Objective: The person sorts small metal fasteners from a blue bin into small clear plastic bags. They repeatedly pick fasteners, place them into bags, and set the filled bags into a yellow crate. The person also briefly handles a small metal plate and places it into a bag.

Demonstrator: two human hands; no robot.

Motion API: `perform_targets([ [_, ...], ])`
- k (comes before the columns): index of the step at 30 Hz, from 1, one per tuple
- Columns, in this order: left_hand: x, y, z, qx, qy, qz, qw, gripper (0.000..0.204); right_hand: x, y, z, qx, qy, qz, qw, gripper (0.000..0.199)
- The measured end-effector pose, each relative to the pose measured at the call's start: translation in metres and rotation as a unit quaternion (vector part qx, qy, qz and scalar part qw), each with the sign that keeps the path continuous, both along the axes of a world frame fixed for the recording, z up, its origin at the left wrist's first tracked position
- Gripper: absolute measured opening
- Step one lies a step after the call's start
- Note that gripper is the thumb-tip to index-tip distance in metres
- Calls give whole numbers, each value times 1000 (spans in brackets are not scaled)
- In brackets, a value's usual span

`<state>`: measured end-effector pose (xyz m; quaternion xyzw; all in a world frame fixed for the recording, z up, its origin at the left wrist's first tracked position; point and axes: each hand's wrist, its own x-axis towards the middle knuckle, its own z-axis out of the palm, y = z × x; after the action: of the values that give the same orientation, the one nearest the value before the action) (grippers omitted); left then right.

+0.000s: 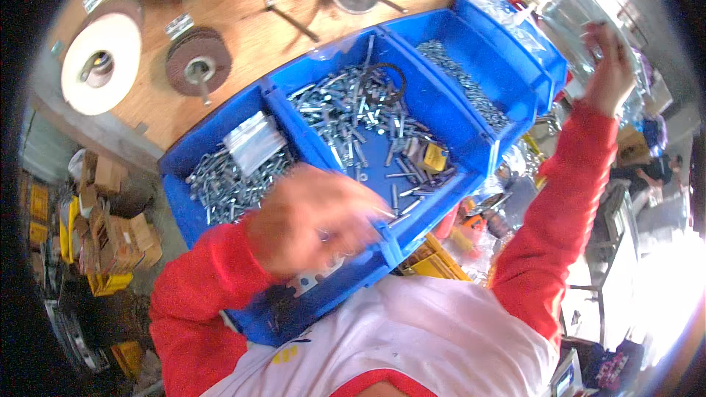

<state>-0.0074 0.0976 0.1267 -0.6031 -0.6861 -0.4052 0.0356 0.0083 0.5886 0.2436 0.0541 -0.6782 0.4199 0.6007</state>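
My left hand (316, 219), smeared by motion, is over the near edge of the blue bins. Its fingers point toward the middle bin (332, 173); whether they hold anything cannot be made out. Below that hand lie loose bolts (358, 106) in the middle bin and many small screws (239, 180) in the left bin, with a clear plastic bag (255, 142) on top. My right hand (612, 73) is raised at the far right beside clear plastic sheeting (585, 18). Its fingers look apart, and I see nothing in them.
A yellow tag-like piece (434, 158) and a dark ring lie among the bolts. Further right, another bin holds small screws (463, 81). Grinding discs (101, 62) hang on a wooden board (294, 7) behind. Cardboard boxes (118, 246) stand at the lower left.
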Motion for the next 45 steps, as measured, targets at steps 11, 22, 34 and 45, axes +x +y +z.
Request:
perform_targets([
  [11,-124,-99,-129,-404,139,360,829,26,98,-299,-194,216,-169,210,938,25],
  [22,-53,-79,-31,-142,-141,245,949,25,80,-341,-175,194,-271,137,933,88],
  [34,43,-91,-34,78,-661,25,746,50,84,-329,-167,-160,-415,261,857,14],
  [45,64,-82,-38,90,-551,216,801,7,102,-334,-171,-70,-244,82,964,36],
])
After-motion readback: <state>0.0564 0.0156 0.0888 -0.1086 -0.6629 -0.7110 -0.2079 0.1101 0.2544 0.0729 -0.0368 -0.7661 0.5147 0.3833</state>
